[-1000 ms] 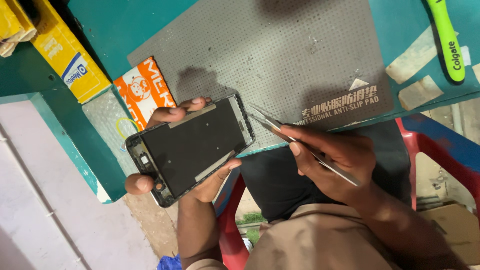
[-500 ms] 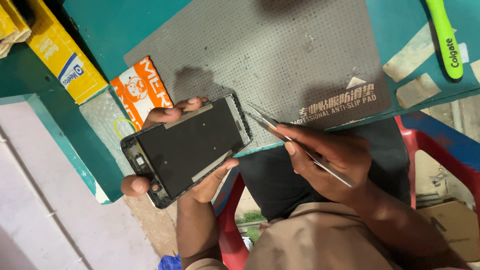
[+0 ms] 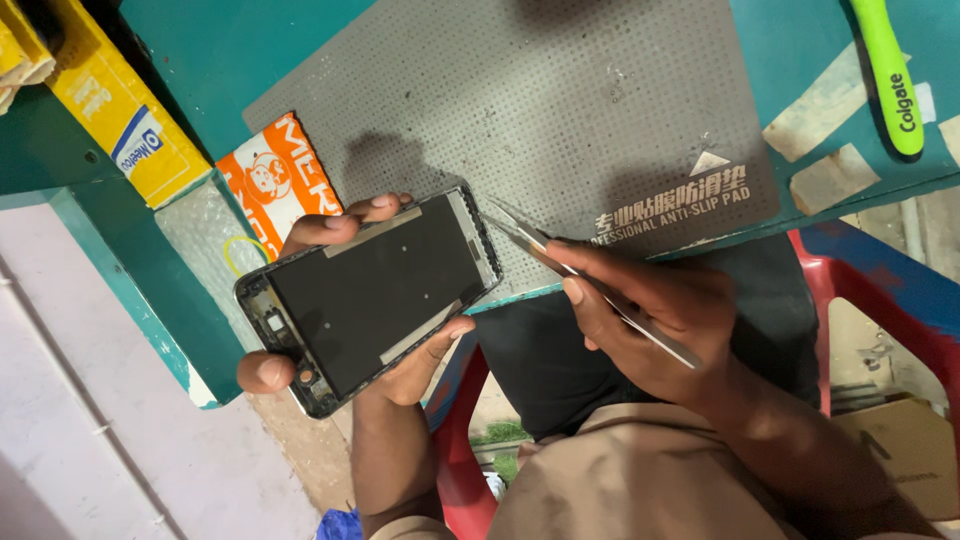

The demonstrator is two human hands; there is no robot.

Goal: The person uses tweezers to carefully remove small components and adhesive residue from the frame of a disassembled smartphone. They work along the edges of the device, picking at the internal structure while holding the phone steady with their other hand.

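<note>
My left hand (image 3: 400,365) grips a phone (image 3: 368,296) with its back off, a black plate showing inside the frame; fingertips wrap its far edge and the thumb rests on the near edge. My right hand (image 3: 650,315) pinches metal tweezers (image 3: 560,265), whose tips point at the phone's right end, close to it or touching; I cannot tell which. Both are held over the front edge of a grey dotted anti-slip mat (image 3: 520,110) on a teal table (image 3: 200,40).
An orange packet (image 3: 270,180) and a bubble-wrap piece (image 3: 205,235) lie left of the mat. Yellow boxes (image 3: 110,110) sit at the far left. A green toothbrush (image 3: 885,70) and tape strips (image 3: 820,105) lie at right. A red plastic chair (image 3: 870,290) is below.
The phone has tilted and shifted slightly in my left hand; the tweezers stay near its right end. The view has drifted a little.
</note>
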